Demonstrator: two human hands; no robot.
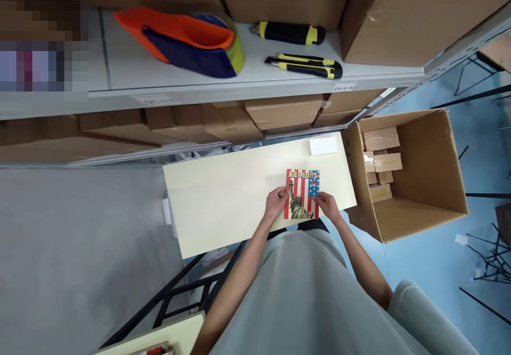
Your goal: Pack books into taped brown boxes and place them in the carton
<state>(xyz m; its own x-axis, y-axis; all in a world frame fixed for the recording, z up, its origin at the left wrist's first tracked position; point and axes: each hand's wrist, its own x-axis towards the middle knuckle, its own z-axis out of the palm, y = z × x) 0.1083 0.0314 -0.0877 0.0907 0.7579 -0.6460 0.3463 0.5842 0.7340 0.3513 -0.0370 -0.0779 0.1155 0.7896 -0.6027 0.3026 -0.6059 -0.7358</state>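
Observation:
A book with red and white stripes, a blue starred corner and the Statue of Liberty on its cover is held flat over the near edge of the pale table. My left hand grips its left edge, fingers closed on it. On the opposite edge, my right hand pinches the same book. Beyond the book, a small white box or card lies by the table's far right corner.
Right of the table stands an open carton with several small taped boxes inside. A shelf ahead carries two utility knives, tape rolls and large cartons. Black metal legs stand at lower left.

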